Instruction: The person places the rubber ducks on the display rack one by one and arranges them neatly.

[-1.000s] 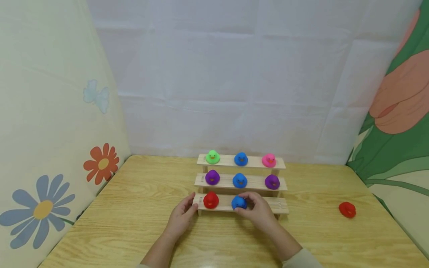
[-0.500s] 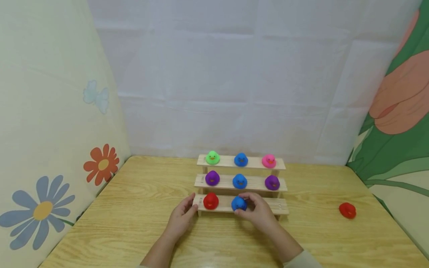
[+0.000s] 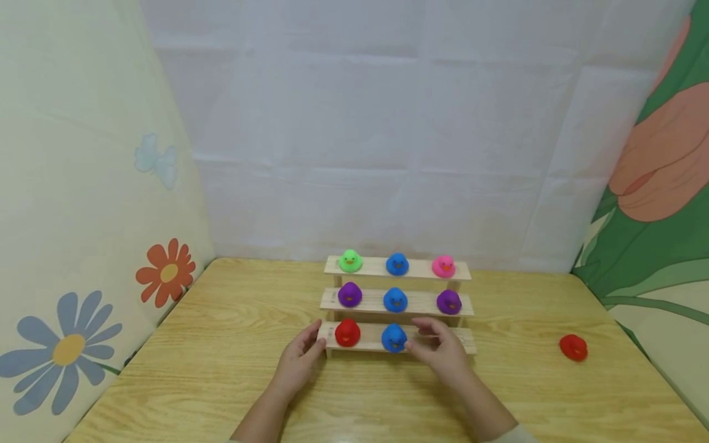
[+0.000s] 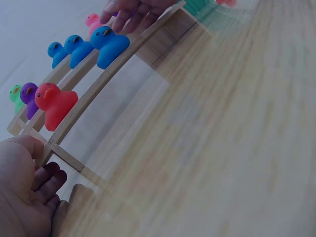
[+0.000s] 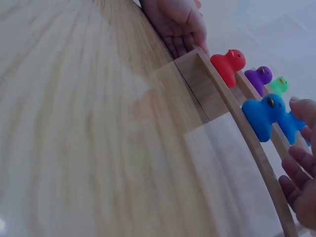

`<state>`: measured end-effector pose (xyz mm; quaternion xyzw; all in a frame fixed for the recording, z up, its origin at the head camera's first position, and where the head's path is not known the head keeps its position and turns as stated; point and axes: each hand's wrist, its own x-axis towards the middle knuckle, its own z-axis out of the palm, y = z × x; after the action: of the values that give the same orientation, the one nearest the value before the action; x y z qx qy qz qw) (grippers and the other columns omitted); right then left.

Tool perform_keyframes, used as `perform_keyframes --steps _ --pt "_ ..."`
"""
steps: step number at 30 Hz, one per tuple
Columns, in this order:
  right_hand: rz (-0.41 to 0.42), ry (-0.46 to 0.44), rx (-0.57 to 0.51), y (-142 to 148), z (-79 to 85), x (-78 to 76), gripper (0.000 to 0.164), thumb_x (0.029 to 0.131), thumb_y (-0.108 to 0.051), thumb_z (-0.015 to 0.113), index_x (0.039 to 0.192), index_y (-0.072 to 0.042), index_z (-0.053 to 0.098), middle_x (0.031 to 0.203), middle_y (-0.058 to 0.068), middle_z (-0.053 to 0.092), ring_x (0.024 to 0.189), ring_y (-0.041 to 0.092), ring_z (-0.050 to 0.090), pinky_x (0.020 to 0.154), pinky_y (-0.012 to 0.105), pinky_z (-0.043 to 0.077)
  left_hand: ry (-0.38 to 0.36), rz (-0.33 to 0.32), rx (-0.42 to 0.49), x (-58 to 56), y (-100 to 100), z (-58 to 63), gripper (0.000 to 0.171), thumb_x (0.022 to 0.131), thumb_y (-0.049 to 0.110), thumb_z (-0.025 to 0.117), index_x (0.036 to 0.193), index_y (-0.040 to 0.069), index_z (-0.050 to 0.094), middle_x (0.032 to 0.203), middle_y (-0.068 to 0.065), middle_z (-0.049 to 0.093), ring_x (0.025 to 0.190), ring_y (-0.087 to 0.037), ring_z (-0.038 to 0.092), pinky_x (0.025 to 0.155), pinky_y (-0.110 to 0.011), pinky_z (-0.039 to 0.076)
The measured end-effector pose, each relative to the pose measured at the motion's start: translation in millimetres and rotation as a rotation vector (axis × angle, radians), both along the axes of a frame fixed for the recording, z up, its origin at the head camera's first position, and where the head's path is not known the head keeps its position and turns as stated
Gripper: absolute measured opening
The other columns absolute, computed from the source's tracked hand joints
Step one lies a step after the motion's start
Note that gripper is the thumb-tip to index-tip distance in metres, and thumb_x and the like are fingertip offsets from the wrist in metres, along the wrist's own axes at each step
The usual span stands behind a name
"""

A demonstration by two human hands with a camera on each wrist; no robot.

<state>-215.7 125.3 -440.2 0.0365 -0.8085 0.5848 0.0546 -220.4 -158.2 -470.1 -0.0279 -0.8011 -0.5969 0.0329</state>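
Note:
A three-tier wooden rack [image 3: 365, 346] stands on the table with rubber ducks on its tiers. At its left end my left hand [image 3: 299, 358] holds the end of the lowest tier, thumb and fingers at its edges; the left wrist view shows the fingers [image 4: 49, 183] curled by the board. My right hand [image 3: 443, 354] is just right of the blue rubber duck [image 3: 394, 338] in the middle of that tier, fingers loosely bent with nothing between them. A red rubber duck [image 3: 347, 333] sits at the left of the same tier.
Purple [image 3: 350, 295], blue [image 3: 396, 300] and purple ducks [image 3: 449, 302] fill the middle tier. Green [image 3: 351, 261], blue [image 3: 397, 264] and pink ducks [image 3: 444, 267] are on top. Another red duck [image 3: 573, 347] lies on the table at the right. A white cloth [image 3: 343, 154] hangs behind.
My right hand has let go of the blue duck on the lowest tier and shifted slightly right. The duck stays on the board. My left hand has kept its place.

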Motion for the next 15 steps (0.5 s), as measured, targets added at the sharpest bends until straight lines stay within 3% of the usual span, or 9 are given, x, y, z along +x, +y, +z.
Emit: perform_keyframes --steps 10,15 --pt "-0.072 0.001 0.021 33.2 -0.8 4.7 0.043 0.082 -0.016 0.078 0.123 -0.008 0.064 0.117 0.013 0.065 0.109 0.022 0.059 0.086 0.017 0.051 0.003 0.008 -0.019 -0.7 -0.1 -0.3 0.05 0.1 0.013 0.054 0.145 -0.005 0.041 0.137 -0.024 0.056 0.129 -0.035 0.052 0.108 -0.036 0.043" --pt "-0.123 0.022 0.049 50.2 -2.5 7.0 0.042 0.083 -0.017 0.077 0.122 -0.006 0.064 0.119 0.013 0.065 0.105 0.015 0.059 0.086 0.015 0.05 0.01 0.006 -0.02 -1.5 -0.2 -1.5 0.05 0.1 0.013 0.053 0.145 -0.006 0.041 0.138 -0.025 0.054 0.131 -0.036 0.05 0.111 -0.043 0.042"
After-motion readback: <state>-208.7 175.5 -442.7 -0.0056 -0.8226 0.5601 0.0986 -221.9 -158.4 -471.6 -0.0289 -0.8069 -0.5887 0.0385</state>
